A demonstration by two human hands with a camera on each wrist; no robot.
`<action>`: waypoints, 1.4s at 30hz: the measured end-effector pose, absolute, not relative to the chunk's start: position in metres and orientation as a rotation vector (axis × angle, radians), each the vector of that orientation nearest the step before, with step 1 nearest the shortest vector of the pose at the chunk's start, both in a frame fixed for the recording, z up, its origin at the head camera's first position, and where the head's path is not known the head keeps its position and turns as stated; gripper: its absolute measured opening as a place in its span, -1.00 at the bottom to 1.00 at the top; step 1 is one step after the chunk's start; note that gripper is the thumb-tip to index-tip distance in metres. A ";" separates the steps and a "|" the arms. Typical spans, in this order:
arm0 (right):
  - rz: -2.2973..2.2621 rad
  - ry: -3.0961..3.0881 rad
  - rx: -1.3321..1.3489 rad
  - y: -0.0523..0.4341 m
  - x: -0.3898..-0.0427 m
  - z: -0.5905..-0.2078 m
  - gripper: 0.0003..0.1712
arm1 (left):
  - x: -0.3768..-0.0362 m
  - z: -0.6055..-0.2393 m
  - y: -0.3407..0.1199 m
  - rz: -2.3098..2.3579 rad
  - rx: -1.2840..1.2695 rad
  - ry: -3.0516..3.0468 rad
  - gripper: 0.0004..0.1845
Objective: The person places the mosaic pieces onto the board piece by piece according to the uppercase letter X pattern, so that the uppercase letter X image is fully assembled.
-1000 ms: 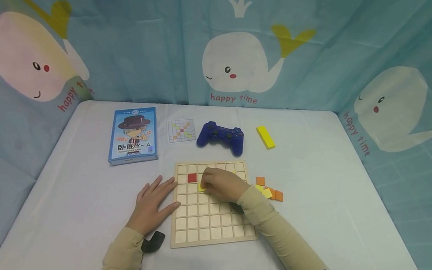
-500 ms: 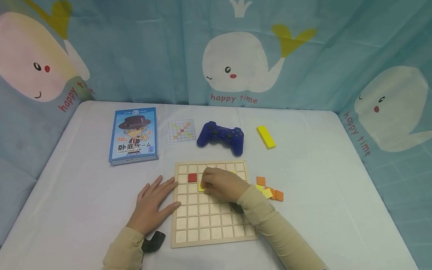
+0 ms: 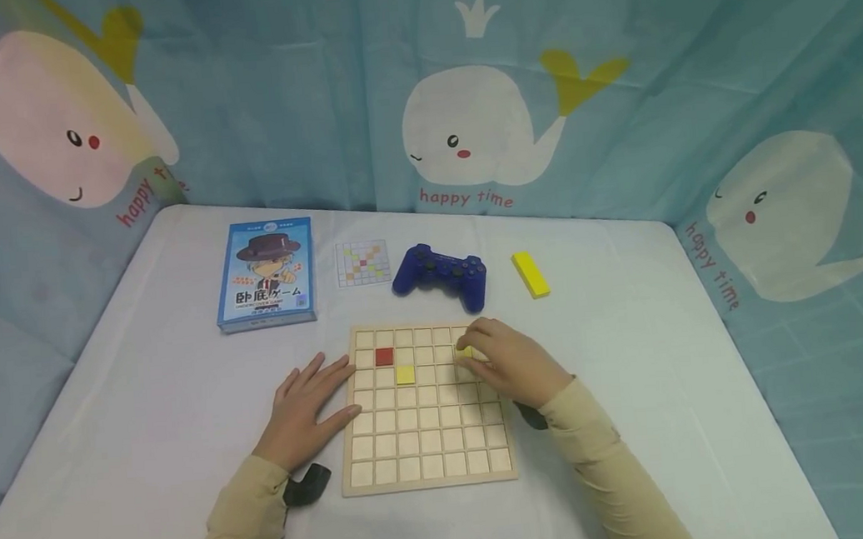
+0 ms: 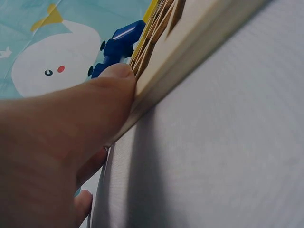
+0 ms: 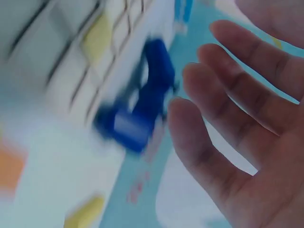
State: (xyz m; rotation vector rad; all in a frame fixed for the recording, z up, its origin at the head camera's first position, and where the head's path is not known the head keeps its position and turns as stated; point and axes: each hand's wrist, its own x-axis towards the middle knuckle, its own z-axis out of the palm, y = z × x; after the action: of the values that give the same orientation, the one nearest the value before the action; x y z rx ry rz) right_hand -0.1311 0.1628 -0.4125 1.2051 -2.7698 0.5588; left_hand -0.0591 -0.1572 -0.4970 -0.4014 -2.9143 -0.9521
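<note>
A wooden grid board (image 3: 429,484) lies on the white table. My left hand (image 3: 299,421) rests flat beside it, fingers spread, with the thumb (image 4: 109,95) touching the board's left edge. My right hand (image 3: 517,364) is over the board's upper right, fingers loosely bent around the spot of a yellow tile (image 3: 464,352). In the right wrist view its fingers (image 5: 190,128) are apart and hold nothing. A red tile (image 3: 384,356) and another yellow tile (image 3: 405,375) sit in cells at the upper left. The right hand and sleeve hide the loose tiles in the head view.
Behind the board lie a blue game controller (image 3: 439,276), a pattern card (image 3: 363,263) and a blue game box (image 3: 266,273). A yellow block (image 3: 530,275) lies at the back right. A blurred orange tile (image 5: 9,168) shows in the right wrist view.
My right hand has left the yellow tile at the upper left in its cell and moved right across the board. The left hand has stayed put.
</note>
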 end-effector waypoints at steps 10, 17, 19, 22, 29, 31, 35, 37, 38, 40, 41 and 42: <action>0.542 -2.980 0.760 0.247 -0.102 -0.415 -0.75 | -0.058 -0.497 -0.159 -0.952 -0.400 -2.935 -0.35; 0.597 -3.061 0.563 0.275 -0.085 -0.437 -0.71 | -0.061 -0.498 -0.161 -0.944 -0.398 -2.944 -0.34; 0.611 -3.077 0.548 0.278 -0.082 -0.443 -0.71 | -0.062 -0.498 -0.160 -0.953 -0.400 -2.945 -0.34; 0.656 -3.099 0.534 0.280 -0.079 -0.449 -0.70 | -0.062 -0.497 -0.160 -0.961 -0.398 -2.946 -0.34; 0.695 -3.093 0.472 0.280 -0.075 -0.455 -0.64 | -0.064 -0.496 -0.160 -0.960 -0.409 -2.937 -0.34; 0.691 -3.076 0.471 0.280 -0.074 -0.456 -0.62 | -0.064 -0.496 -0.160 -0.956 -0.409 -2.938 -0.34; 0.690 -3.070 0.457 0.279 -0.073 -0.457 -0.62 | -0.063 -0.496 -0.159 -0.955 -0.401 -2.942 -0.34; 0.675 -3.075 0.444 0.279 -0.072 -0.457 -0.61 | -0.063 -0.496 -0.159 -0.960 -0.402 -2.941 -0.34; 0.665 -3.075 0.438 0.279 -0.072 -0.457 -0.59 | -0.063 -0.496 -0.159 -0.961 -0.402 -2.942 -0.34; 0.641 -3.068 0.441 0.280 -0.071 -0.455 -0.57 | -0.062 -0.497 -0.159 -0.961 -0.404 -2.942 -0.34; 0.635 -3.052 0.456 0.280 -0.071 -0.454 -0.57 | -0.062 -0.497 -0.159 -0.961 -0.405 -2.942 -0.34; 0.625 -3.033 0.477 0.281 -0.072 -0.453 -0.57 | -0.062 -0.498 -0.158 -0.960 -0.405 -2.943 -0.34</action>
State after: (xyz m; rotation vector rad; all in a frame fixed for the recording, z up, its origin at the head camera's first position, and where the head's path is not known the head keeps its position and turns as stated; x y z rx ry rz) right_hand -0.0718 0.2810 -0.4532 0.4768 -3.0328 0.6252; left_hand -0.0619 -0.1584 -0.4975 -0.4047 -2.9429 -0.9599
